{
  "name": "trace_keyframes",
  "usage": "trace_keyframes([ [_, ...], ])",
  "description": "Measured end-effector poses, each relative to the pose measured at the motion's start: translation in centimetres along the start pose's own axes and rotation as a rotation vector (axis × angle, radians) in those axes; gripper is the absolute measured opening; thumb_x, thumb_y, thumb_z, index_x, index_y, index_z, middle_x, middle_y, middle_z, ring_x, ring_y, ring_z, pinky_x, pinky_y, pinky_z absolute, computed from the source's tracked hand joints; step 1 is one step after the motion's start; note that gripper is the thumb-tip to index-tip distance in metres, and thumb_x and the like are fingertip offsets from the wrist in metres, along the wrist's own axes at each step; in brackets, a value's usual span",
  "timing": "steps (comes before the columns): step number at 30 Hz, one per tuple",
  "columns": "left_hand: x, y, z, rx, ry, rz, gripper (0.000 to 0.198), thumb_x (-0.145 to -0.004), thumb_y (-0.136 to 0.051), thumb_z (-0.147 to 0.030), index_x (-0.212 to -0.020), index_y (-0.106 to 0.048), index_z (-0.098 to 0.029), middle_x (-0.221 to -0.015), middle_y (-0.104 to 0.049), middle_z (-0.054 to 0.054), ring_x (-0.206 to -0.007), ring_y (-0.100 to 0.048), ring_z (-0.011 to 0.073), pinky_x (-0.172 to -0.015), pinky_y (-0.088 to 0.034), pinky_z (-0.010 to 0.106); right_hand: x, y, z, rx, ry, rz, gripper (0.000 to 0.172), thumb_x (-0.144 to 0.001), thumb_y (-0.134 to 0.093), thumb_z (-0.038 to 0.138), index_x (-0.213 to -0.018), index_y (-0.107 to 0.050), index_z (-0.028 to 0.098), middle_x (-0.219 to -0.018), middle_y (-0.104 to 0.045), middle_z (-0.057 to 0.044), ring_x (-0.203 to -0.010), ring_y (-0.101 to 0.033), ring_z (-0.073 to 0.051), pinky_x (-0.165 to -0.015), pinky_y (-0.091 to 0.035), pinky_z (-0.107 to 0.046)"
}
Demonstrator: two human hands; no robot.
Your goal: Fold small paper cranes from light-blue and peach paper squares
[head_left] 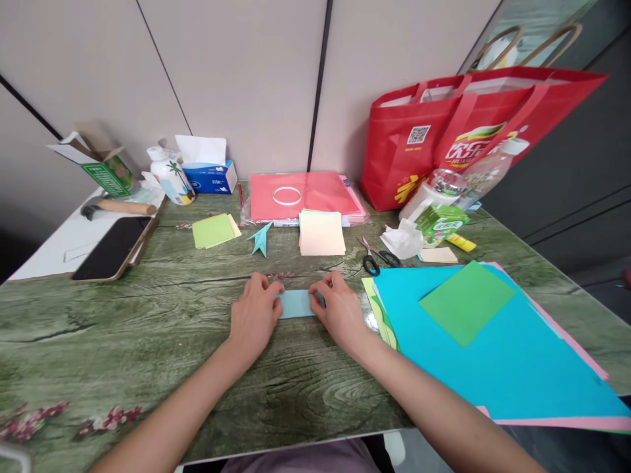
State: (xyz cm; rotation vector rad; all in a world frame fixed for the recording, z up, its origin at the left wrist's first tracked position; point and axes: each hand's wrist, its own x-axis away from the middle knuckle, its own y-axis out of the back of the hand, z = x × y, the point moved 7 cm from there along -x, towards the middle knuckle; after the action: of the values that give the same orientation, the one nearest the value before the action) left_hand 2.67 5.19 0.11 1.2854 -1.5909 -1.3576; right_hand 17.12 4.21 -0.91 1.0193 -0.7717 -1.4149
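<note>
The left hand (256, 310) and the right hand (341, 307) each have thumb and fingers pinched close together on opposite ends of a light-blue paper strip (298, 304), just below the middle of the frame, on the wood-patterned table (148, 335). Above the strip lie a folded blue paper figure (261, 241) and pale square papers (322, 235); scissors (369, 250) lie right of centre, a large blue sheet (444, 371) fills the lower right, and a red bag (394, 148) stands upper right.

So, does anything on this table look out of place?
A hammer lies behind the smartphone, an odd companion for coloured paper. A crumpled tissue beside the scissors looks like litter. The light-blue paper strip between the left hand and right hand looks straight.
</note>
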Motion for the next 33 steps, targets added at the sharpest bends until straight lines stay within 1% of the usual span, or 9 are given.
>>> trace_keyframes([
  [2, -0.1, -0.2, -0.8, 0.015, -0.149, 0.0, 0.019, -0.079, -0.046, -0.008, -0.089, -0.057, -0.02, -0.089, -0.051, 0.006, -0.087, -0.051, 0.0225, -0.067, -0.043, 0.032, -0.2, -0.1, -0.3, -0.026, -0.002, 0.022, 0.012, -0.078, -0.054, 0.017, -0.083, -0.065, 0.019, -0.085, -0.056, -0.005, -0.072, -0.057, -0.017, -0.061, -0.038, -0.025],
  [4, -0.1, -0.5, -1.4, 0.038, -0.26, 0.014, 0.02, -0.079, -0.043, -0.003, -0.083, -0.056, -0.018, -0.085, -0.052, 0.005, -0.087, -0.049, 0.0223, -0.076, -0.043, 0.035, -0.4, -0.3, -0.6, -0.052, 0.001, 0.057, 0.011, -0.078, -0.055, 0.017, -0.082, -0.065, 0.018, -0.081, -0.057, -0.004, -0.07, -0.057, -0.016, -0.063, -0.04, -0.025],
  [9, 0.2, -1.2, -2.0, -0.009, -0.378, 0.077, 0.023, -0.084, -0.036, -0.002, -0.079, -0.053, -0.016, -0.085, -0.052, 0.006, -0.083, -0.047, 0.022, -0.074, -0.043, 0.035, -0.5, -0.2, -0.5, -0.026, 0.094, 0.086, 0.011, -0.08, -0.054, 0.016, -0.082, -0.065, 0.018, -0.081, -0.06, -0.005, -0.071, -0.056, -0.017, -0.063, -0.04, -0.026],
  [14, 0.5, -1.5, -2.6, -0.127, -0.422, 0.115, 0.021, -0.085, -0.036, -0.002, -0.084, -0.054, -0.014, -0.084, -0.05, 0.007, -0.082, -0.046, 0.023, -0.078, -0.042, 0.037, -0.2, -0.2, 0.6, -0.029, 0.278, 0.053, 0.018, -0.081, -0.05, 0.01, -0.087, -0.065, 0.017, -0.085, -0.059, -0.007, -0.079, -0.055, -0.018, -0.068, -0.042, -0.027],
  [16, 0.5, -1.6, -2.6, -0.126, -0.421, 0.129, 0.02, -0.085, -0.038, -0.004, -0.092, -0.054, -0.014, -0.086, -0.05, 0.007, -0.084, -0.046, 0.0226, -0.079, -0.042, 0.036, -0.2, -0.4, 0.8, -0.066, 0.338, 0.055, 0.022, -0.082, -0.047, 0.006, -0.09, -0.065, 0.016, -0.089, -0.058, -0.009, -0.08, -0.054, -0.018, -0.07, -0.043, -0.027],
  [20, 0.5, -1.7, -2.4, -0.077, -0.431, 0.127, 0.026, -0.088, -0.039, -0.01, -0.11, -0.052, -0.016, -0.087, -0.047, 0.006, -0.083, -0.044, 0.0213, -0.074, -0.042, 0.034, 0.0, -0.3, 1.3, -0.153, 0.462, 0.085, 0.028, -0.081, -0.043, 0.003, -0.096, -0.063, 0.016, -0.094, -0.058, -0.009, -0.087, -0.054, -0.018, -0.075, -0.045, -0.029],
  [22, 0.4, -1.6, -2.3, -0.047, -0.441, 0.125, 0.026, -0.089, -0.039, -0.014, -0.11, -0.054, -0.015, -0.085, -0.045, 0.006, -0.081, -0.043, 0.0209, -0.072, -0.041, 0.033, 0.0, -0.1, 1.3, -0.198, 0.469, 0.113, 0.027, -0.082, -0.044, 0.005, -0.098, -0.062, 0.016, -0.095, -0.057, -0.009, -0.087, -0.054, -0.018, -0.075, -0.045, -0.029],
  [26, 0.1, -1.2, -2.3, 0.078, -0.431, 0.142, 0.024, -0.089, -0.044, -0.019, -0.107, -0.058, -0.013, -0.082, -0.044, 0.006, -0.08, -0.042, 0.02, -0.071, -0.041, 0.032, -0.2, 0.3, 1.1, -0.218, 0.391, 0.147, 0.013, -0.085, -0.052, 0.019, -0.094, -0.06, 0.015, -0.095, -0.055, -0.008, -0.087, -0.053, -0.018, -0.077, -0.044, -0.03],
  [33, 0.0, -1.2, -1.9, 0.174, -0.439, 0.174, 0.022, -0.087, -0.049, -0.022, -0.105, -0.059, -0.016, -0.083, -0.042, 0.005, -0.081, -0.041, 0.0196, -0.071, -0.04, 0.031, 0.3, -0.2, 2.0, -0.143, 0.374, 0.224, 0.013, -0.085, -0.053, 0.028, -0.09, -0.061, 0.019, -0.099, -0.05, -0.008, -0.095, -0.046, -0.02, -0.08, -0.041, -0.034],
])
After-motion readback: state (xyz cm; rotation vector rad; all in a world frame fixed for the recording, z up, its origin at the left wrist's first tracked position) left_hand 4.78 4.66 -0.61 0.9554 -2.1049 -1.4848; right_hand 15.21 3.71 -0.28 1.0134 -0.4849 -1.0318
